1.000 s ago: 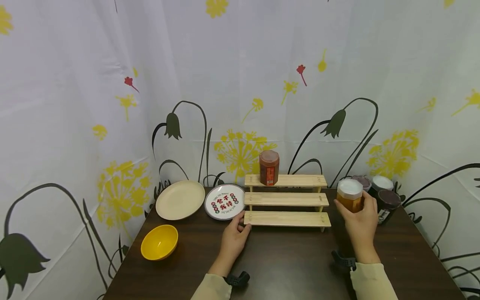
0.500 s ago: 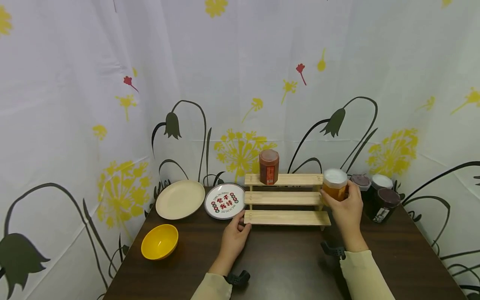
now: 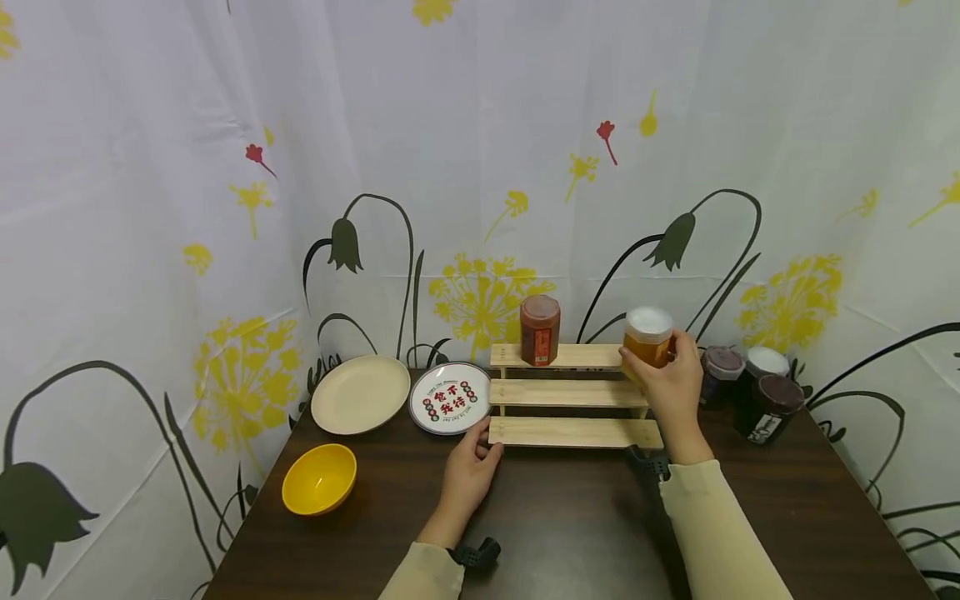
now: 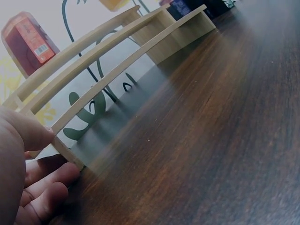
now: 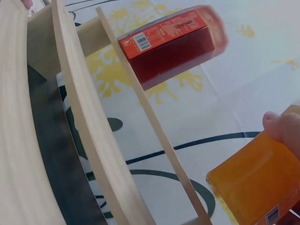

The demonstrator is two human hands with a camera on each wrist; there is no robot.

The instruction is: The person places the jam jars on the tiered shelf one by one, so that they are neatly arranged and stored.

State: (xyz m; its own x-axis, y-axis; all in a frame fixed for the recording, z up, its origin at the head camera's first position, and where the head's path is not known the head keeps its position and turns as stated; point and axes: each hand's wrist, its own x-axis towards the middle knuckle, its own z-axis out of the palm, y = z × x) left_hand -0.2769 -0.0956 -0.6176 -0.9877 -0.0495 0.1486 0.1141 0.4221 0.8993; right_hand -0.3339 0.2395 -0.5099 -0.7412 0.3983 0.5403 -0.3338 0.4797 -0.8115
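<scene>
A three-tier wooden rack (image 3: 570,432) stands toward the back of the dark table. My left hand (image 3: 467,475) grips its front left corner; in the left wrist view the thumb (image 4: 35,133) is on the bottom shelf's end and the other fingers are curled beside its leg. My right hand (image 3: 671,396) holds a white-lidded jar of amber contents (image 3: 645,348), slightly tilted, near the right end of the top shelf. In the right wrist view a gap shows between this amber jar (image 5: 258,178) and the shelf. A red-brown jar (image 3: 540,337) stands on the top shelf, left of centre.
Several dark jars stand right of the rack, among them a purple-lidded jar (image 3: 722,367) and a dark-lidded jar (image 3: 772,408). On the left are a cream plate (image 3: 360,394), a white plate with red characters (image 3: 431,392) and a yellow bowl (image 3: 320,479). A patterned curtain (image 3: 450,108) hangs behind.
My right hand has carried the amber jar left and upward, from beside the dark jars to the rack's top right end. The left hand stays on the rack's corner.
</scene>
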